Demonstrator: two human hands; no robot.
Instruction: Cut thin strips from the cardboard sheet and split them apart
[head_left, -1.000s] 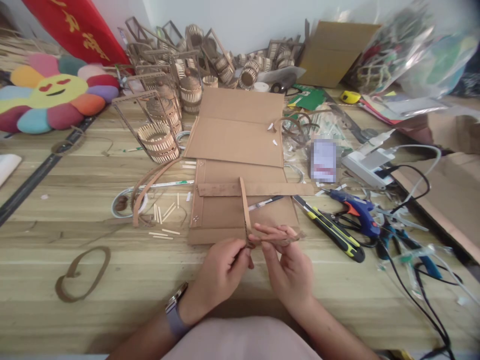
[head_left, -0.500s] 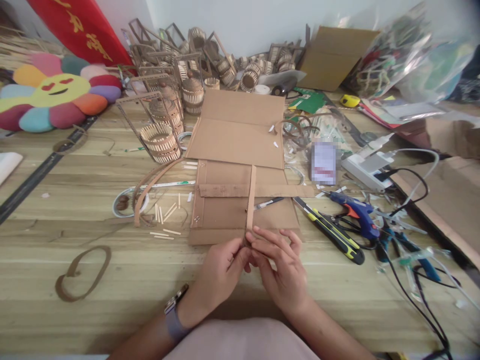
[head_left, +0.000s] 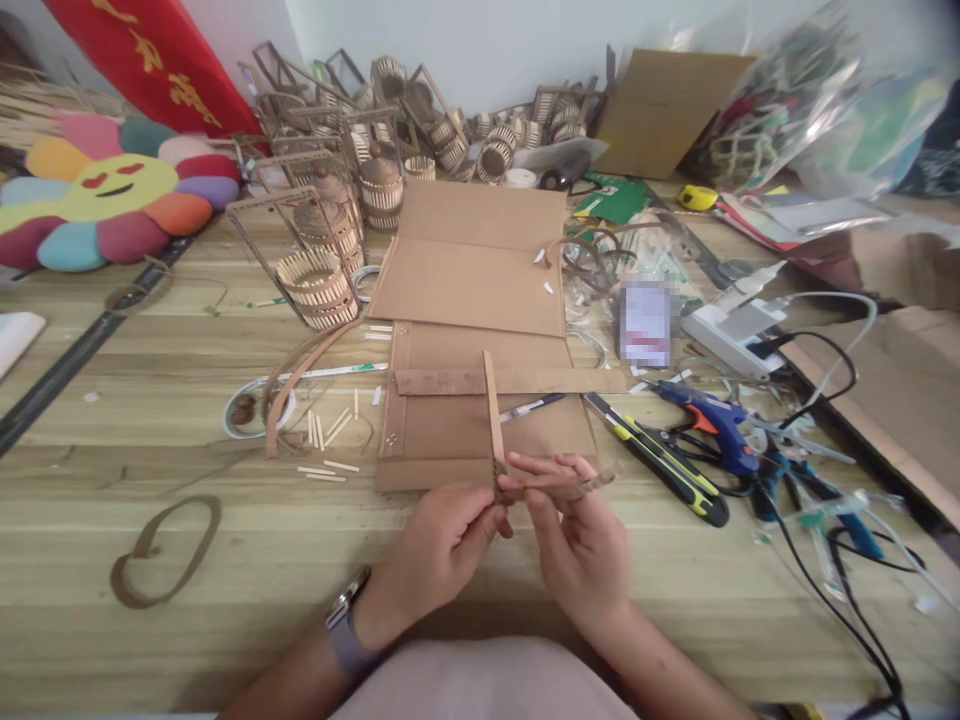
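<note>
Left hand [head_left: 459,535]: closed, fingertips pinching the near end of a narrow cardboard strip [head_left: 492,405], which pointed away over a cardboard sheet [head_left: 442,430]. Right hand [head_left: 581,540]: thumb and fingers gripped a second brown strip [head_left: 596,484], held crosswise, its inner end at the first. Right of the sheet: one black-and-yellow utility knife [head_left: 660,460], one blue glue gun [head_left: 709,420]. Left, on the worktop [head_left: 277,560]: loose small sticks [head_left: 320,430], one curled strip [head_left: 124,580].
</note>
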